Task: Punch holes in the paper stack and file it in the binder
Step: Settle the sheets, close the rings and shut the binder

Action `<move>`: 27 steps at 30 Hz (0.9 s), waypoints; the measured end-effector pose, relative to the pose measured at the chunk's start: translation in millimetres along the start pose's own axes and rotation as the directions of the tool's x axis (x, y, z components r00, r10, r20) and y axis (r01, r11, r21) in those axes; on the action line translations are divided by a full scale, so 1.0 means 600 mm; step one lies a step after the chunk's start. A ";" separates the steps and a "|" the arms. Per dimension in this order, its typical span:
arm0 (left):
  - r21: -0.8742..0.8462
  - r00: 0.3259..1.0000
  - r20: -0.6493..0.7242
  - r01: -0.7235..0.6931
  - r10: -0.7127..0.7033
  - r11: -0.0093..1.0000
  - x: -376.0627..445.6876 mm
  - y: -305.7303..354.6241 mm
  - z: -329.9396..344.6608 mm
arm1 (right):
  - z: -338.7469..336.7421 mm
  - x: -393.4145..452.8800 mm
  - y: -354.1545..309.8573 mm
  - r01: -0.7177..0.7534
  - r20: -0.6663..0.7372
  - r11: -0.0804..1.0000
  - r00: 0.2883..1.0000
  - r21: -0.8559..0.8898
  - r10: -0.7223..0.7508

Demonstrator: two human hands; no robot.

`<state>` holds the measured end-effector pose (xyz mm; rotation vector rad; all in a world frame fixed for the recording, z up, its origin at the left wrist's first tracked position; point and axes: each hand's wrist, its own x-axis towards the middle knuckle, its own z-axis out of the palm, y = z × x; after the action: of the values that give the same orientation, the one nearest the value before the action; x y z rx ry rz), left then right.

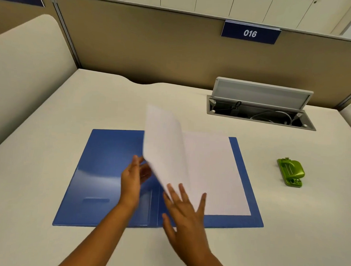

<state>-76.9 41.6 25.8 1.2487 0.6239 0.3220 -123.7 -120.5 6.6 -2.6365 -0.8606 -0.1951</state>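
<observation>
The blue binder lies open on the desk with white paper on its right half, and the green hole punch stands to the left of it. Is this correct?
Not quite. The head view shows the green hole punch to the right of the blue binder, not the left. The rest holds: binder open, white paper on its right half.

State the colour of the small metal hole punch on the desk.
The small metal hole punch is glossy lime green, seen best in the head view.

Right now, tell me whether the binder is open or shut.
Open: the binder lies spread flat, both covers showing, paper on its right half.
</observation>
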 end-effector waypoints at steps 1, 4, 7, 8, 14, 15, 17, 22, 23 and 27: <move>-0.044 0.998 -0.016 0.065 -0.066 0.997 0.006 0.010 -0.011 | 0.002 0.005 -0.014 0.022 0.098 1.000 0.995 -0.006 -0.021; 0.003 0.986 -0.032 0.163 -0.163 0.987 0.024 0.024 -0.042 | 0.007 0.017 -0.039 0.114 0.318 0.993 0.942 0.010 -0.111; 0.212 0.984 -0.081 0.171 -0.157 0.962 0.042 0.022 -0.069 | -0.006 0.019 -0.028 -0.059 0.391 0.906 0.912 0.419 -0.121; 0.256 0.984 -0.079 0.175 -0.160 0.951 0.049 0.018 -0.077 | -0.011 0.013 -0.017 -0.135 0.338 0.866 0.940 0.481 -0.042; 0.355 0.983 -0.088 0.181 -0.160 0.917 0.073 0.006 -0.110 | -0.022 -0.046 0.108 -0.711 0.183 0.704 0.692 0.003 0.698; 0.348 0.981 -0.092 0.192 -0.170 0.918 0.076 0.003 -0.116 | -0.027 -0.053 0.124 -0.748 0.197 0.647 0.619 -0.146 0.760; 0.334 0.976 -0.092 0.217 -0.198 0.917 0.080 -0.001 -0.126 | -0.030 -0.061 0.141 -0.780 0.200 0.568 0.531 -0.264 0.823; 0.305 0.968 -0.077 0.252 -0.240 0.919 0.083 -0.008 -0.143 | -0.011 -0.069 0.150 -0.716 0.205 0.586 0.553 -0.378 0.808; 0.297 0.964 -0.072 0.266 -0.256 0.917 0.085 -0.006 -0.144 | -0.006 -0.070 0.150 -0.705 0.200 0.595 0.566 -0.386 0.800; 0.271 0.944 -0.028 0.325 -0.330 0.906 0.095 0.000 -0.150 | 0.003 -0.074 0.155 -0.695 0.178 0.600 0.583 -0.397 0.793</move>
<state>-85.9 143.2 -5.3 1.3793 0.8701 -0.0605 -104.0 -213.8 -32.9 -3.0939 0.3363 0.4120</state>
